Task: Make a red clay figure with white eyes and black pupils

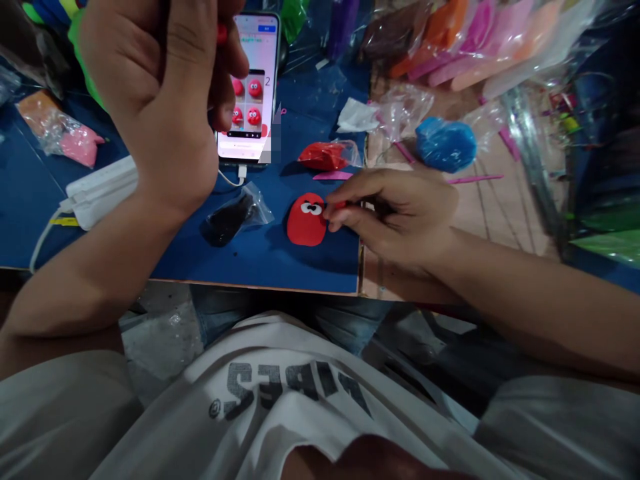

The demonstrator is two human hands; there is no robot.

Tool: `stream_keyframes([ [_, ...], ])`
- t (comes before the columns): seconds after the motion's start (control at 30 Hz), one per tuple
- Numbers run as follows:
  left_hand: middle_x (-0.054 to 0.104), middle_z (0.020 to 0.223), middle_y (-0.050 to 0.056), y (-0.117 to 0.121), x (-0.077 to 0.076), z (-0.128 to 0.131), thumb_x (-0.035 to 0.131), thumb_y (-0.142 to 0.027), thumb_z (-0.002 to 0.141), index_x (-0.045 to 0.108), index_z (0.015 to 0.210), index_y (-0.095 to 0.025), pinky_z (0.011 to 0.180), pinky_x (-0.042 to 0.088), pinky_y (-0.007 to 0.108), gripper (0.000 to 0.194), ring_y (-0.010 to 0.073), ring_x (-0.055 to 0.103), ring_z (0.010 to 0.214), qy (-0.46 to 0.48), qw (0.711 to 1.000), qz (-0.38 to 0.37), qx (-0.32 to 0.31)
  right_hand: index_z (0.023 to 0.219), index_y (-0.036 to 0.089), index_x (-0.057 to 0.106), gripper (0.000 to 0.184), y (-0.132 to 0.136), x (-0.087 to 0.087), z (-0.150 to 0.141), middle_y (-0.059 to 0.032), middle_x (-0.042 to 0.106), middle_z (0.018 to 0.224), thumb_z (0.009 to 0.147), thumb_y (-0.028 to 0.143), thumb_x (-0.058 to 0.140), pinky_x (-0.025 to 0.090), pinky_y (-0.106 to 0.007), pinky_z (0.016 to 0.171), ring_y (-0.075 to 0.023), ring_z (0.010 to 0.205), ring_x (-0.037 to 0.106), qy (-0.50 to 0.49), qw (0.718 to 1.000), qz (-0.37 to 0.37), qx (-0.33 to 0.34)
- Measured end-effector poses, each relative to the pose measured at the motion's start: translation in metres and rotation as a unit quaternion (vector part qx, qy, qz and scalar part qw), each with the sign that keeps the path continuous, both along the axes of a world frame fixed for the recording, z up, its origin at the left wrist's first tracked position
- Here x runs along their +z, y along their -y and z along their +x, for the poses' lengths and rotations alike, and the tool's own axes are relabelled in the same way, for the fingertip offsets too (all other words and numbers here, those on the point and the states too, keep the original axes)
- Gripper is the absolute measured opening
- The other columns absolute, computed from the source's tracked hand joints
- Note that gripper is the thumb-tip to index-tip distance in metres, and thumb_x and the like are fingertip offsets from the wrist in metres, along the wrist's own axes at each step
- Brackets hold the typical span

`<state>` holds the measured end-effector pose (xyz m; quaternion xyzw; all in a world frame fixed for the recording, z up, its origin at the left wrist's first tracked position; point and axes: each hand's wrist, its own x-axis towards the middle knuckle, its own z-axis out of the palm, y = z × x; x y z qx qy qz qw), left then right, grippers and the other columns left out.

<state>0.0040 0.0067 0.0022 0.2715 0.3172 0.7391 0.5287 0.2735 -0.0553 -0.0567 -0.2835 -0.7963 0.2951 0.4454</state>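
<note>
A flat red clay figure (pixel 305 221) with two white eyes lies on the blue mat (pixel 280 257). My right hand (pixel 400 213) rests beside it, fingers pinched on a small red piece of clay (pixel 340 205) right at the figure's eye. My left hand (pixel 160 100) is raised close to the camera, fingers curled around a small red bit near the phone (pixel 253 100), whose screen shows pictures of red clay faces. Part of the phone is hidden behind that hand.
A bag of black clay (pixel 233 219), a bag of red clay (pixel 325 155), a blue clay lump (pixel 446 143) and a pink stick (pixel 473 179) lie around. Bags of coloured clay (pixel 465 33) crowd the back. A white charger block (pixel 103 190) sits left.
</note>
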Motion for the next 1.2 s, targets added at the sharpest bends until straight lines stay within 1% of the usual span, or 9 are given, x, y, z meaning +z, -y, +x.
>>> stream_keyframes([
  [0.13,0.076,0.106,0.005,-0.009,0.000,-0.001,0.024,-0.100,0.106,0.073,0.127,-0.018,0.060,0.058,0.016,0.098,0.0250,0.094,0.094,0.013,1.000,0.012,0.006,0.116,0.039,0.091,0.010,-0.002,-0.002,0.003,0.0008,0.091,0.095,0.107,0.042,0.094,0.068,-0.037,0.068,-0.0235,0.079,0.088,0.004,1.000,0.003,0.017],
  [0.3,0.076,0.109,0.006,-0.016,0.000,-0.001,0.017,-0.103,0.104,0.073,0.131,-0.019,0.062,0.060,0.017,0.105,0.0261,0.095,0.097,0.032,0.999,0.020,0.013,0.127,0.045,0.092,0.021,-0.001,0.005,0.000,-0.0025,0.094,0.113,0.113,0.033,0.083,0.076,-0.049,0.086,-0.0308,0.100,0.092,0.012,1.000,0.006,0.003],
  [0.43,0.077,0.107,0.004,-0.015,-0.003,0.000,0.023,-0.098,0.108,0.075,0.131,-0.018,0.064,0.062,0.016,0.098,0.0251,0.095,0.097,0.025,0.999,0.040,0.024,0.129,0.042,0.091,0.030,0.000,0.008,-0.003,-0.0019,0.095,0.112,0.107,0.022,0.088,0.076,-0.047,0.079,-0.0295,0.096,0.091,0.005,0.999,0.037,-0.014],
  [0.57,0.073,0.087,0.000,-0.010,-0.006,-0.002,0.045,-0.051,0.128,0.083,0.112,-0.009,0.062,0.058,0.010,0.059,0.0112,0.087,0.072,-0.139,0.984,0.114,0.010,0.122,0.044,0.091,0.021,0.001,0.008,-0.002,-0.0024,0.092,0.109,0.109,0.027,0.085,0.076,-0.052,0.085,-0.0315,0.096,0.089,0.006,1.000,-0.011,-0.010],
  [0.7,0.068,0.072,0.000,-0.003,-0.004,-0.004,0.040,-0.008,0.125,0.088,0.088,0.000,0.057,0.048,0.001,0.061,-0.0014,0.069,0.055,-0.323,0.929,0.179,0.013,0.119,0.044,0.092,0.016,0.000,0.006,-0.002,-0.0046,0.088,0.112,0.108,0.033,0.088,0.075,-0.052,0.085,-0.0313,0.099,0.086,0.031,0.999,0.007,0.010],
  [0.87,0.071,0.075,0.000,0.000,-0.003,-0.006,0.010,-0.034,0.126,0.093,0.095,-0.002,0.065,0.057,-0.002,0.094,-0.0041,0.074,0.056,-0.334,0.925,0.183,0.005,0.119,0.038,0.091,0.018,-0.001,0.002,-0.003,-0.0050,0.082,0.112,0.104,0.028,0.095,0.077,-0.046,0.091,-0.0269,0.102,0.085,0.058,0.998,0.012,0.034],
  [0.93,0.070,0.074,0.002,-0.003,-0.007,-0.008,0.016,-0.045,0.123,0.088,0.090,0.004,0.061,0.057,0.001,0.094,0.0015,0.076,0.052,-0.340,0.926,0.158,0.037,0.119,0.036,0.090,0.017,-0.001,0.002,-0.003,-0.0041,0.081,0.111,0.106,0.026,0.093,0.077,-0.044,0.092,-0.0250,0.102,0.084,0.066,0.997,0.011,0.042],
  [1.03,0.071,0.074,0.001,-0.010,-0.014,-0.012,0.022,-0.048,0.123,0.087,0.089,0.003,0.058,0.058,0.002,0.089,0.0066,0.080,0.055,-0.339,0.925,0.168,0.036,0.118,0.038,0.090,0.017,-0.001,0.004,-0.003,-0.0039,0.082,0.111,0.107,0.026,0.091,0.078,-0.044,0.088,-0.0249,0.097,0.083,0.081,0.995,0.005,0.053],
  [1.2,0.067,0.077,-0.002,-0.011,-0.018,-0.015,0.007,-0.040,0.126,0.092,0.099,-0.006,0.063,0.056,-0.001,0.096,0.0014,0.081,0.062,-0.327,0.922,0.205,-0.016,0.120,0.037,0.090,0.019,0.000,0.005,-0.004,-0.0042,0.083,0.112,0.106,0.024,0.089,0.077,-0.044,0.086,-0.0245,0.094,0.083,0.088,0.995,-0.011,0.045],
])
